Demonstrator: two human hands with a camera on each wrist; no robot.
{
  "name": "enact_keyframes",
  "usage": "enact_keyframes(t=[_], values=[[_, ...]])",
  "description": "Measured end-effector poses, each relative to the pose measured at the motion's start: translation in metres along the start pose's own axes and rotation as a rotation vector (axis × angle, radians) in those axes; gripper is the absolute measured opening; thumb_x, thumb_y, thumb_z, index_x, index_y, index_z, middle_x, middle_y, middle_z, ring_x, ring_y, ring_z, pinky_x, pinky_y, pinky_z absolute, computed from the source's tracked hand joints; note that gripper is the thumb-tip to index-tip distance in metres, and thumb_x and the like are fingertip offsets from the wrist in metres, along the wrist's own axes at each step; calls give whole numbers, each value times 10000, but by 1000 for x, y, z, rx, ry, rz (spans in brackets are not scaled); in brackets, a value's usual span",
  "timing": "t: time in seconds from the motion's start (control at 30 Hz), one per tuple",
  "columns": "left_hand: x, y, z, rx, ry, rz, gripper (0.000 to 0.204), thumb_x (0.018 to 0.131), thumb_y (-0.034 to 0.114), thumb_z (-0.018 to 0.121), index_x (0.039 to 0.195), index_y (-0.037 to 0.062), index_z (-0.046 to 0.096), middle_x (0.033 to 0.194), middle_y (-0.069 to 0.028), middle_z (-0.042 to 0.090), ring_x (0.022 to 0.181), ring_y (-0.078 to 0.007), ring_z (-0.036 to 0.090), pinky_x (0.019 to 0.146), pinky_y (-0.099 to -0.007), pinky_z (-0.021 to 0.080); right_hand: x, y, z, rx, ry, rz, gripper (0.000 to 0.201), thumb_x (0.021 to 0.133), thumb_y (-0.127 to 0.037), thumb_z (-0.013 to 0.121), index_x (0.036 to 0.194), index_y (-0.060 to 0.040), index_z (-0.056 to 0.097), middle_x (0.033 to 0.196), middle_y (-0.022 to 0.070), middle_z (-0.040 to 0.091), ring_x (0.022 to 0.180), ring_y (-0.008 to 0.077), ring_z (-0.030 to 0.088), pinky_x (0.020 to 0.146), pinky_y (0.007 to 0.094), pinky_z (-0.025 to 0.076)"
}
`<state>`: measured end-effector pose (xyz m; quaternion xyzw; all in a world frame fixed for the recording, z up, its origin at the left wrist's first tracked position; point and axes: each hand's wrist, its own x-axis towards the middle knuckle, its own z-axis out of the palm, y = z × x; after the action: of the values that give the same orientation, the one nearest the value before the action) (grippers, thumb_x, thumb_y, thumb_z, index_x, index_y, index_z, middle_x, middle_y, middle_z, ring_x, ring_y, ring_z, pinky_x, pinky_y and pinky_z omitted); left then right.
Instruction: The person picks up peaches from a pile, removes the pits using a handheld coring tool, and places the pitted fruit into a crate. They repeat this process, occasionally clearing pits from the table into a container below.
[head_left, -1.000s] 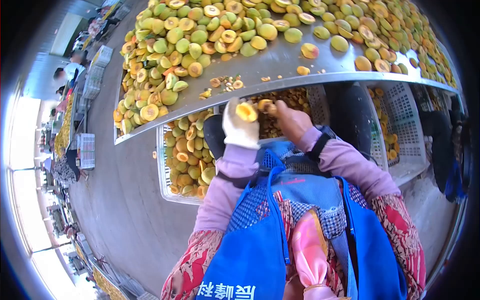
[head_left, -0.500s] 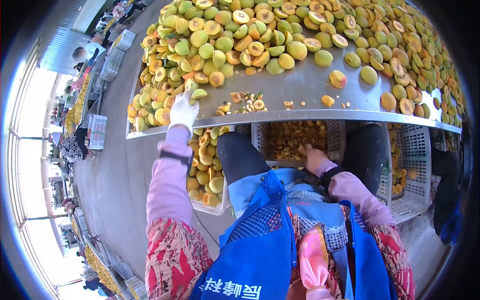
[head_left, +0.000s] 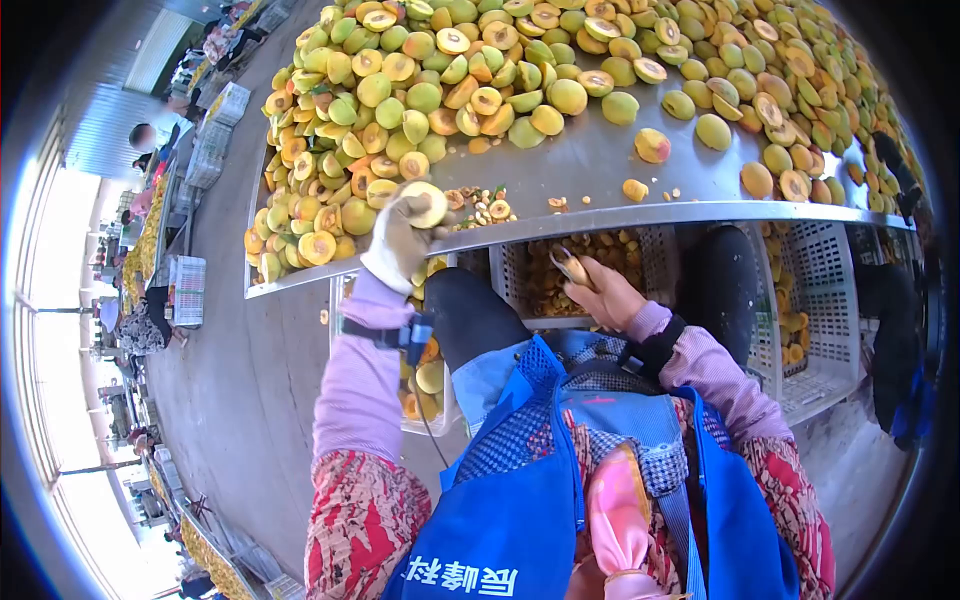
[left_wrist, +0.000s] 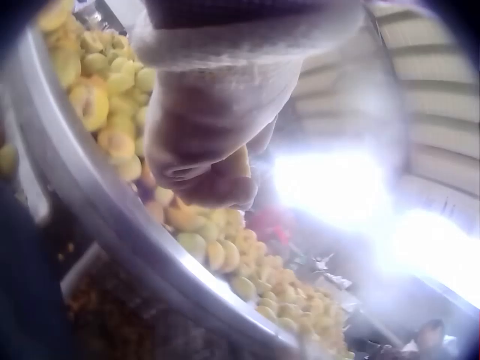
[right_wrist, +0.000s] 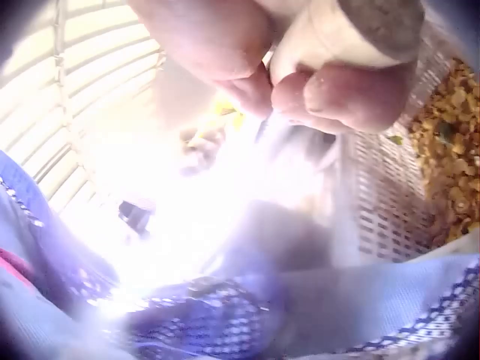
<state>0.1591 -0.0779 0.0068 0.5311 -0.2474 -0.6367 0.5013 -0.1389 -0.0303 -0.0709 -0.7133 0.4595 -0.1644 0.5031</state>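
My left hand (head_left: 398,240), in a whitish glove stained brown, grips a yellow peach half (head_left: 427,204), cut face up, above the table's near edge. In the left wrist view the gloved fingers (left_wrist: 214,184) curl round it and hide most of it. My bare right hand (head_left: 612,298) holds a pitting tool (head_left: 574,268) with a pale wooden handle and a curved metal tip. It hangs over a crate (head_left: 512,282) of small orange-brown pieces below the table. In the right wrist view, fingers wrap the handle (right_wrist: 322,45), while glare washes out the tip.
Heaps of peach halves (head_left: 490,100) cover much of the metal table (head_left: 590,170), whose raised rim (head_left: 640,213) runs above my knees. Pits and scraps (head_left: 490,207) lie near it. A crate of peaches (head_left: 430,378) stands left, another white crate (head_left: 825,340) right.
Both hands were together over the crate, the left with a hollowed peach half. The left then reached to the heap and now comes back with another half. The right dipped toward the crate and rose.
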Motion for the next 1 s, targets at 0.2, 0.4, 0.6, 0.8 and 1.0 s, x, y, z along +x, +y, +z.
enact_keyframes(t=[0.2,0.4,0.6,0.8,1.0], values=[[-36,-61,69,-244,-148,81,471,941,407,308,1059,8,527,904,-117,602,766,-254,598,624,-340,504,-21,-64,-14,243,138,-145,354,858,-266,549,1028,27,448,906,246,582,861,384,576,725,412,450],[-59,-87,128,-311,-37,221,354,947,303,311,1004,10,500,882,-151,603,797,-254,602,754,-365,511,-30,-68,-7,88,239,-270,352,872,-237,524,1046,41,396,866,283,575,844,432,559,711,443,451],[-68,-92,145,-375,-91,295,367,948,330,315,987,17,504,881,-146,604,795,-257,600,747,-374,513,-35,-68,-5,-20,270,-197,305,869,-189,525,1034,16,369,839,283,565,806,453,545,657,453,444],[-75,-86,149,-207,-6,443,455,943,433,307,886,31,510,820,-134,603,714,-241,594,679,-349,509,-34,-71,-9,64,210,-239,309,823,-127,543,1036,13,369,809,279,564,800,446,555,648,452,448],[-82,-68,147,-161,-49,235,473,949,405,304,819,12,533,786,-134,603,744,-233,604,697,-326,502,-34,-71,-21,-2,41,-243,298,748,-76,547,980,42,402,754,277,569,775,428,570,656,453,462]])
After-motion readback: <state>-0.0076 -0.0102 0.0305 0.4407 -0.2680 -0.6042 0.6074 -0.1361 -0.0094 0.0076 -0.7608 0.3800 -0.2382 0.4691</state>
